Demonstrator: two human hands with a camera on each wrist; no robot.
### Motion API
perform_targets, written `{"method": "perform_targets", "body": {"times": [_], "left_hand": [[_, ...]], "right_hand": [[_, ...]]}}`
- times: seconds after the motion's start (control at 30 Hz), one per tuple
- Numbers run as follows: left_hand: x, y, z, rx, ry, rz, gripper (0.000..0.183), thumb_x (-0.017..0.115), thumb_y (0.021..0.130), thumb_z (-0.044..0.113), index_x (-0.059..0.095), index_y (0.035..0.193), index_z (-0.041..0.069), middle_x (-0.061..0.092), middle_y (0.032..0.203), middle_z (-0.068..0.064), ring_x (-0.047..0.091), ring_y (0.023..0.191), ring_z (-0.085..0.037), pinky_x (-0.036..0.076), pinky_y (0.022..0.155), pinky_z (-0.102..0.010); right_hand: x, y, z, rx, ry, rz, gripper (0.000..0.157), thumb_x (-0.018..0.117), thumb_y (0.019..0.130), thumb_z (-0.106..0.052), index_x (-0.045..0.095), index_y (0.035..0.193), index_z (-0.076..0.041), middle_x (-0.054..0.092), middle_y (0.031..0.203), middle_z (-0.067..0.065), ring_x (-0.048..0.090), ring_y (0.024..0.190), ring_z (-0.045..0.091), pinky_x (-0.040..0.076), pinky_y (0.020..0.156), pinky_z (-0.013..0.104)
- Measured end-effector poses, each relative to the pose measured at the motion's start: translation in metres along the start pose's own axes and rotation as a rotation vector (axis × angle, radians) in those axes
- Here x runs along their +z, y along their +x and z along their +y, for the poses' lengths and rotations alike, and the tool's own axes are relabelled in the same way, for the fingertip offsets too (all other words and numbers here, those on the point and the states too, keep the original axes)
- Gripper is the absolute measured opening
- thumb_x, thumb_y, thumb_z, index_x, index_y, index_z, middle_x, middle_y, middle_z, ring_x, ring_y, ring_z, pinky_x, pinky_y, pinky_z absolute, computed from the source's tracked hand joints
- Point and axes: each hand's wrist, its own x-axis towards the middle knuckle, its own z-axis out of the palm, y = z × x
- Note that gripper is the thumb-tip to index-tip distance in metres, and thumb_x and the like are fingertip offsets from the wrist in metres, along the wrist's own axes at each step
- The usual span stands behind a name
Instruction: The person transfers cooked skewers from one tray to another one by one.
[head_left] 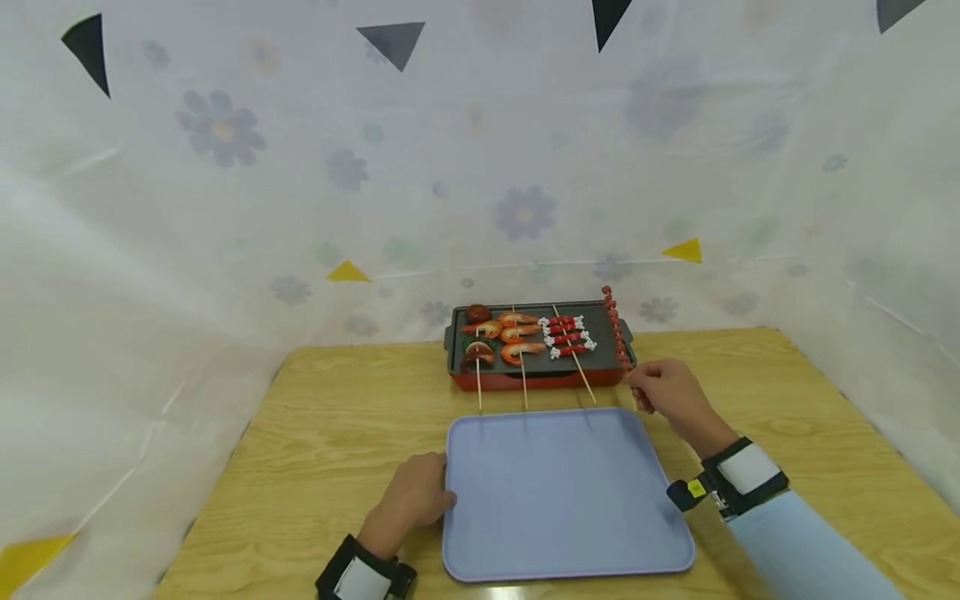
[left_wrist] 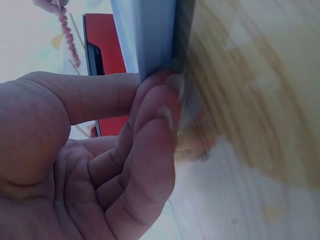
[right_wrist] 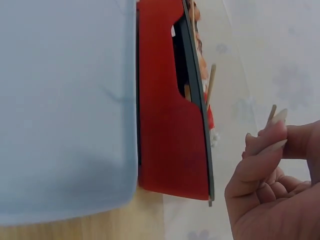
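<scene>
My right hand [head_left: 671,396] pinches the stick of a skewer of reddish, bumpy food [head_left: 612,321] at the right end of a black-topped red grill [head_left: 510,381]. In the right wrist view, the stick's end [right_wrist: 271,114] pokes out between thumb and fingers. That skewer slants upward; whether it touches the grill I cannot tell. With my left hand [head_left: 416,492] I grip the left rim of a pale blue tray [head_left: 566,492], thumb and fingers on either side of the edge, as the left wrist view shows. Nothing lies on the tray.
On the grill lie a shrimp skewer [head_left: 521,342], a skewer of red pieces with white ends [head_left: 567,336], and a skewer of mixed brown and green food [head_left: 478,352]. Their sticks overhang toward the tray. A flowered sheet [head_left: 450,167] hangs behind the wooden table [head_left: 337,400].
</scene>
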Motion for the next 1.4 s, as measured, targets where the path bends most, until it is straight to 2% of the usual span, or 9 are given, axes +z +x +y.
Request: {"method": "perform_targets", "body": {"times": [0.13, 0.23, 0.5, 0.63, 0.93, 1.2, 1.4], "left_hand": [[0.003, 0.001, -0.001, 0.012, 0.010, 0.002, 0.040, 0.074, 0.080, 0.009, 0.064, 0.116, -0.005, 0.062, 0.083, -0.009, 0.054, 0.065, -0.017, 0.046, 0.056, -0.031], [0.004, 0.002, -0.003, 0.015, 0.016, 0.011, 0.038, 0.074, 0.080, 0.010, 0.064, 0.114, -0.005, 0.062, 0.082, -0.008, 0.054, 0.065, -0.017, 0.046, 0.057, -0.031], [0.004, 0.004, -0.003, 0.030, 0.025, 0.014, 0.037, 0.074, 0.081, 0.010, 0.064, 0.112, -0.005, 0.062, 0.084, -0.009, 0.054, 0.067, -0.018, 0.047, 0.059, -0.033], [0.002, 0.002, -0.002, 0.042, 0.034, 0.017, 0.034, 0.073, 0.081, 0.009, 0.064, 0.110, -0.005, 0.062, 0.082, -0.009, 0.054, 0.067, -0.018, 0.047, 0.059, -0.033], [0.001, 0.002, -0.003, 0.045, 0.019, 0.029, 0.034, 0.074, 0.080, 0.008, 0.065, 0.110, -0.005, 0.062, 0.082, -0.009, 0.054, 0.066, -0.017, 0.046, 0.058, -0.032], [0.003, 0.004, -0.005, 0.031, 0.026, 0.022, 0.039, 0.074, 0.080, 0.009, 0.064, 0.115, -0.006, 0.064, 0.089, -0.011, 0.054, 0.070, -0.018, 0.048, 0.061, -0.033], [0.004, 0.005, -0.004, 0.026, 0.024, 0.013, 0.045, 0.074, 0.081, 0.010, 0.062, 0.121, -0.007, 0.067, 0.098, -0.015, 0.055, 0.073, -0.019, 0.050, 0.065, -0.035]], "right_hand": [[-0.003, -0.024, 0.002, 0.002, -0.021, -0.023, 0.025, 0.053, 0.100, -0.015, 0.062, 0.091, 0.007, 0.057, 0.068, 0.008, 0.056, 0.058, 0.016, 0.050, 0.057, 0.034], [-0.001, -0.044, 0.001, 0.014, -0.045, -0.041, 0.025, 0.053, 0.100, -0.014, 0.062, 0.095, 0.009, 0.058, 0.068, 0.008, 0.056, 0.058, 0.017, 0.050, 0.055, 0.032], [0.010, -0.101, 0.008, 0.082, -0.059, -0.096, 0.021, 0.056, 0.097, -0.012, 0.062, 0.094, 0.008, 0.058, 0.067, 0.007, 0.057, 0.056, 0.015, 0.050, 0.052, 0.031], [0.017, -0.120, 0.017, 0.103, -0.052, -0.148, 0.020, 0.056, 0.096, -0.011, 0.062, 0.091, 0.007, 0.059, 0.066, 0.007, 0.057, 0.056, 0.015, 0.051, 0.051, 0.030], [0.032, -0.133, 0.037, 0.113, -0.144, -0.195, 0.016, 0.056, 0.093, -0.011, 0.063, 0.083, -0.001, 0.057, 0.058, 0.005, 0.053, 0.049, 0.015, 0.044, 0.044, 0.026], [0.036, -0.135, 0.049, 0.140, -0.181, -0.226, 0.017, 0.056, 0.094, -0.011, 0.063, 0.081, -0.003, 0.055, 0.055, 0.004, 0.052, 0.048, 0.015, 0.043, 0.042, 0.026], [0.037, -0.133, 0.048, 0.102, -0.277, -0.260, 0.029, 0.056, 0.091, -0.011, 0.057, 0.063, -0.006, 0.054, 0.050, 0.001, 0.049, 0.042, 0.011, 0.039, 0.040, 0.023]]}}
